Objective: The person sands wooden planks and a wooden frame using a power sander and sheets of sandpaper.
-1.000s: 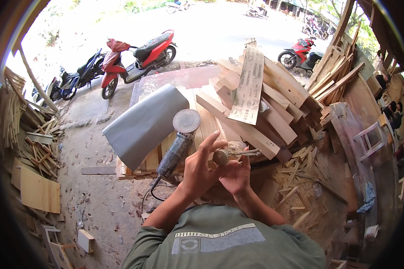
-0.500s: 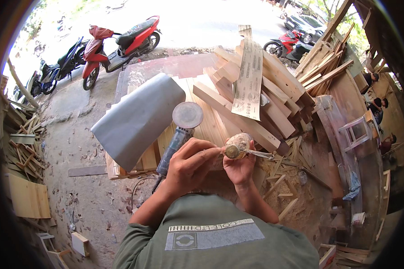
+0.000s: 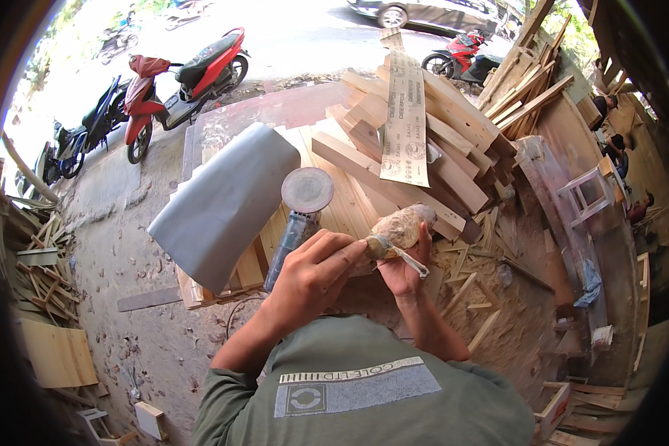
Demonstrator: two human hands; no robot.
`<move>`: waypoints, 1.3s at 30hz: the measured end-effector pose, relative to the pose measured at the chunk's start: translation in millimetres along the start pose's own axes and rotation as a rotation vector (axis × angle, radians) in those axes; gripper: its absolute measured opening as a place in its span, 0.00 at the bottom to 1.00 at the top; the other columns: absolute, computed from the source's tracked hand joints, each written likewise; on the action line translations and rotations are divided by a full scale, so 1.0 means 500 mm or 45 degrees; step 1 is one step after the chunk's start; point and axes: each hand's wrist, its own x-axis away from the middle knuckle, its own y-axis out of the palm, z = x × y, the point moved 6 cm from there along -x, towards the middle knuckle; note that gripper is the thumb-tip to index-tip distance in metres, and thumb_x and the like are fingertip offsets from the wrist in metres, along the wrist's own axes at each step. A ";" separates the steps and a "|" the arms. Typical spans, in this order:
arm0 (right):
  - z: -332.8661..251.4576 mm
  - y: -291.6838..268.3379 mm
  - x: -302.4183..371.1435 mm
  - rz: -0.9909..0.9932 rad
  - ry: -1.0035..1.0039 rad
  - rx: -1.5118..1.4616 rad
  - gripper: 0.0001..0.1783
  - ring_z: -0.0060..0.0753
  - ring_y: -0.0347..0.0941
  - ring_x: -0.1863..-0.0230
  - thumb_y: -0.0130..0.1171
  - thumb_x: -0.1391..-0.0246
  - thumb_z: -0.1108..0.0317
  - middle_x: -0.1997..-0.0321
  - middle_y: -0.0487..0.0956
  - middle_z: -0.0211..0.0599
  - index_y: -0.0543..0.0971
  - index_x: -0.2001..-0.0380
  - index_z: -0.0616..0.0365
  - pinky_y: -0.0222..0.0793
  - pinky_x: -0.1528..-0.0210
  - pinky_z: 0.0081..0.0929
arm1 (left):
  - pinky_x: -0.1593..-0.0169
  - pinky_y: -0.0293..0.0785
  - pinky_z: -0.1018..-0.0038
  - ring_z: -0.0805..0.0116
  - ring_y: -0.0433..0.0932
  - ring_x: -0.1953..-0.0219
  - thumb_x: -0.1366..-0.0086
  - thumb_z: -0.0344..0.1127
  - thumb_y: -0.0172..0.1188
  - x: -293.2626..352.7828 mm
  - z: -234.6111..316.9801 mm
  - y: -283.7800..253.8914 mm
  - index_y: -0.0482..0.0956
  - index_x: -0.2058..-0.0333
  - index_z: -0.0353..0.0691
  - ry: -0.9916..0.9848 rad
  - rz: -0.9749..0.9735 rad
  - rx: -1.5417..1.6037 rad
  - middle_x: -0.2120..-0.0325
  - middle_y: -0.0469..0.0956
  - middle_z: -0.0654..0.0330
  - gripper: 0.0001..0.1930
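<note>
My right hand (image 3: 405, 273) is closed around a small bottle (image 3: 400, 226) crusted with tan residue. The bottle lies tilted, its rounded end toward the far right and its narrow yellowish neck toward my left hand (image 3: 314, 271). The fingertips of that hand are pinched together at the neck end; what exactly they grip there is partly hidden. A pale strip (image 3: 415, 263) hangs from the neck. Just beyond my left hand, an angle grinder (image 3: 293, 236) with a round sanding disc (image 3: 308, 190) rests against the stacked boards (image 3: 342, 195).
A grey sheet (image 3: 227, 201) drapes over the boards at left. Strips of sandpaper (image 3: 405, 126) lie across a pile of timber (image 3: 453, 141) on the right. Wood scraps (image 3: 479, 312) litter the ground. Scooters (image 3: 178, 89) stand beyond, and people (image 3: 615, 145) sit at far right.
The bottle has turned in my hands: its yellowish end, which faced up, now points left, and its body shows from the side. A dark car has come into view on the road.
</note>
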 end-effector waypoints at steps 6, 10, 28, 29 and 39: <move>-0.005 0.020 -0.001 0.048 -0.158 0.207 0.23 0.35 0.78 0.45 0.59 0.35 0.48 0.47 0.80 0.32 0.75 0.44 0.50 0.76 0.43 0.41 | 0.62 0.79 0.65 0.58 0.82 0.65 0.45 0.20 0.68 -0.001 0.006 -0.001 0.83 0.57 0.33 -0.056 0.012 -0.095 0.65 0.81 0.55 0.15; -0.009 0.033 0.000 0.017 -0.216 0.277 0.24 0.35 0.77 0.44 0.59 0.35 0.49 0.47 0.80 0.32 0.74 0.44 0.51 0.74 0.41 0.41 | 0.62 0.80 0.65 0.58 0.82 0.64 0.47 0.20 0.69 0.004 0.009 -0.005 0.82 0.57 0.31 -0.038 -0.009 -0.228 0.65 0.80 0.55 0.17; -0.047 0.016 -0.009 -0.067 -0.473 0.394 0.26 0.38 0.73 0.39 0.61 0.38 0.52 0.41 0.78 0.33 0.74 0.41 0.51 0.69 0.35 0.46 | 0.63 0.77 0.74 0.68 0.80 0.68 0.46 0.24 0.67 0.102 -0.122 -0.070 0.84 0.65 0.33 -0.356 0.665 -0.358 0.67 0.83 0.58 0.09; -0.080 0.007 -0.007 -0.089 -0.498 0.355 0.26 0.38 0.73 0.39 0.62 0.38 0.52 0.41 0.78 0.34 0.74 0.42 0.51 0.69 0.35 0.47 | 0.63 0.76 0.75 0.72 0.80 0.68 0.42 0.25 0.66 0.122 -0.161 -0.102 0.85 0.65 0.33 -0.565 0.738 -0.260 0.67 0.82 0.60 0.06; -0.160 0.133 -0.041 -0.212 -0.618 0.684 0.26 0.40 0.71 0.35 0.62 0.38 0.64 0.38 0.76 0.38 0.71 0.38 0.54 0.65 0.31 0.47 | 0.61 0.74 0.77 0.73 0.78 0.66 0.46 0.17 0.50 0.243 -0.262 -0.108 0.80 0.68 0.32 -0.755 0.573 0.396 0.66 0.80 0.59 0.11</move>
